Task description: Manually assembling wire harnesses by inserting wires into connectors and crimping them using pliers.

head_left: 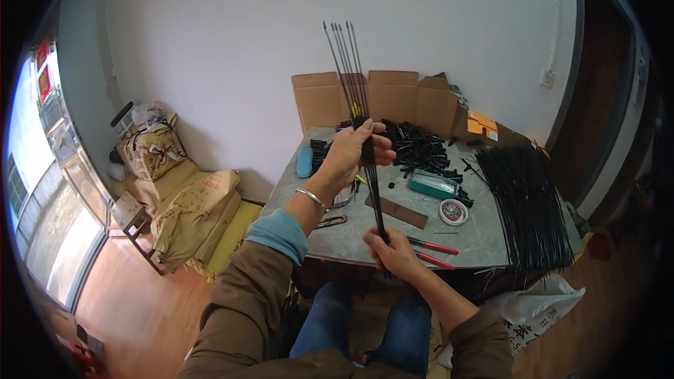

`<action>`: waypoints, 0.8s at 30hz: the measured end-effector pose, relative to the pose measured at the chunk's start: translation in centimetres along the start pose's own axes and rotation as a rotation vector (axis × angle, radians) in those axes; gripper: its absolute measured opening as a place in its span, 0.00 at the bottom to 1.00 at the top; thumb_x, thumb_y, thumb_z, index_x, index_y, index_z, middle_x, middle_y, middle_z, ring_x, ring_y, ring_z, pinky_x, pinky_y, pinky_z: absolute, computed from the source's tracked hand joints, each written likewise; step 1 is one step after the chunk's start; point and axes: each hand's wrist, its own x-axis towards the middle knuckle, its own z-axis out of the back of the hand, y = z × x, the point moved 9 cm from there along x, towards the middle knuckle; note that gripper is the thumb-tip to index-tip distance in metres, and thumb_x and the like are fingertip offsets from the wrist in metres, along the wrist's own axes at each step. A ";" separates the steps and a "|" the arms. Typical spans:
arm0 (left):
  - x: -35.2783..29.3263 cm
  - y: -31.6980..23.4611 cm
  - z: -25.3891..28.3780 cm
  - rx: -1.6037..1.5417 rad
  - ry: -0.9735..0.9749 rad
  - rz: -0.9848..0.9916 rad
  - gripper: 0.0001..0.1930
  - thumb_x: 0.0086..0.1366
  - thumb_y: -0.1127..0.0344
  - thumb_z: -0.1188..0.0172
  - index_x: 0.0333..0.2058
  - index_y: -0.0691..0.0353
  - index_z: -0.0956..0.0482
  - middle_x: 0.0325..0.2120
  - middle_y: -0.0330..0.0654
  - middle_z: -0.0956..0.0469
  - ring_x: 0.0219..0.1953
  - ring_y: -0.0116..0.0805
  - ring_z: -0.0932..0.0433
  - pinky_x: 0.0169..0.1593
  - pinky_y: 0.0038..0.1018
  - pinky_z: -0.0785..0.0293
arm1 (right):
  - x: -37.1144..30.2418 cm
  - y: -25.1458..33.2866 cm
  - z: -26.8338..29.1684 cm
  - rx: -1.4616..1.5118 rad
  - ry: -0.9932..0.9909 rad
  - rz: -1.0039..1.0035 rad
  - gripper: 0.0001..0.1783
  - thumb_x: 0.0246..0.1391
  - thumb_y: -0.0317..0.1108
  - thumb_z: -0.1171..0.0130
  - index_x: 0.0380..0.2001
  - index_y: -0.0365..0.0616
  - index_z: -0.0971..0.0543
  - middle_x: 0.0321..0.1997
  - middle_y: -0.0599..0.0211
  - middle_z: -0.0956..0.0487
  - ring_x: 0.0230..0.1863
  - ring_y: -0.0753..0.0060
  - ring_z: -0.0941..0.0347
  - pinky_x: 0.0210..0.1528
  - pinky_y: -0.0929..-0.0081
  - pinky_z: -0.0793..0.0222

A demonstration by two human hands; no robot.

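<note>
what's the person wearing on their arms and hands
Both hands are bare, no gloves. The left hand has a thin silver bangle at the wrist, above a light blue cuff under an olive-brown jacket sleeve. The right hand shows the same olive-brown sleeve lower down.

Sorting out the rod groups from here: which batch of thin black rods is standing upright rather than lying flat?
The small bundle of rods gripped by the left hand and right hand; the large pile of rods lies flat on the table.
</note>
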 end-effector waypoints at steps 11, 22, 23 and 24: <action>-0.7 3.5 -2.7 -0.074 0.068 0.152 0.15 0.69 0.67 0.52 0.50 0.68 0.32 0.36 0.47 0.22 0.36 0.42 0.19 0.41 0.37 0.20 | -5.5 -2.7 37.4 -1.096 -1.081 -0.237 0.12 0.51 0.40 0.45 0.33 0.47 0.18 0.35 0.59 0.19 0.41 0.51 0.23 0.43 0.54 0.29; -1.4 4.5 -3.6 -0.065 0.099 0.237 0.14 0.69 0.65 0.51 0.47 0.70 0.32 0.34 0.49 0.22 0.35 0.43 0.19 0.40 0.38 0.19 | -9.4 -4.9 46.6 -1.422 -1.236 -0.572 0.17 0.51 0.43 0.39 0.36 0.40 0.23 0.42 0.52 0.23 0.42 0.48 0.23 0.42 0.54 0.27; -1.2 4.6 -3.6 -0.052 0.100 0.242 0.14 0.69 0.65 0.51 0.47 0.70 0.32 0.33 0.49 0.22 0.35 0.42 0.19 0.40 0.39 0.19 | -9.0 -5.2 47.2 -1.438 -1.175 -0.611 0.17 0.51 0.43 0.39 0.36 0.40 0.23 0.41 0.52 0.22 0.42 0.48 0.23 0.42 0.55 0.27; -0.9 4.8 -3.7 -0.055 0.104 0.245 0.14 0.69 0.65 0.51 0.47 0.70 0.32 0.33 0.49 0.22 0.35 0.42 0.19 0.40 0.39 0.19 | -9.1 -4.9 47.6 -1.452 -1.177 -0.593 0.17 0.53 0.44 0.41 0.35 0.40 0.22 0.38 0.52 0.20 0.41 0.47 0.23 0.43 0.55 0.28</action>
